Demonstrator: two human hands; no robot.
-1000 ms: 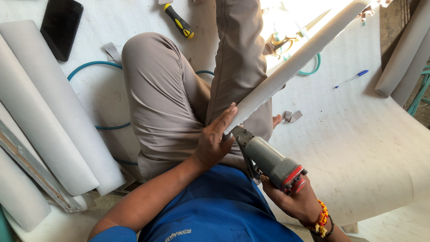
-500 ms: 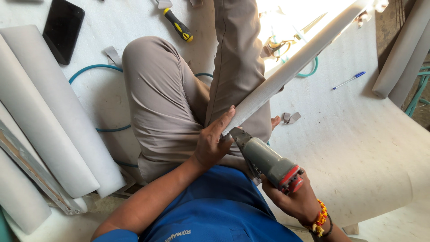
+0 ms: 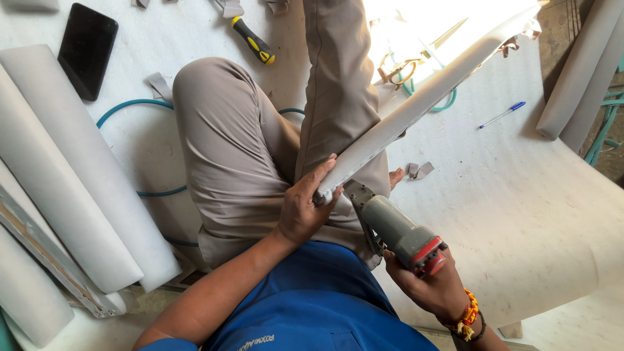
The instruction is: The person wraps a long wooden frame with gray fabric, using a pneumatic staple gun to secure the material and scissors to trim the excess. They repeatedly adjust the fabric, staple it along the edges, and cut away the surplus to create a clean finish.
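Observation:
A long grey fabric-covered strip (image 3: pixel 422 104) runs from my lap up toward the top right. My left hand (image 3: pixel 305 208) grips its near end, thumb on top. My right hand (image 3: pixel 426 286) holds a grey pneumatic staple gun (image 3: pixel 396 231) with a red rear cap, its nose pressed against the strip's near end just beside my left hand. My legs in tan trousers (image 3: pixel 247 149) lie under the strip.
Grey padded rolls (image 3: pixel 71 175) lie at the left, more rolls (image 3: pixel 578 84) at the top right. A black phone (image 3: pixel 86 50), a yellow-black screwdriver (image 3: pixel 253 40), a blue pen (image 3: pixel 502 115), a teal air hose (image 3: pixel 130 107) and fabric scraps (image 3: pixel 419 170) lie on white foam sheeting.
The staple gun's nose has shifted slightly left and closer to the strip's end. My left hand keeps its grip on the strip.

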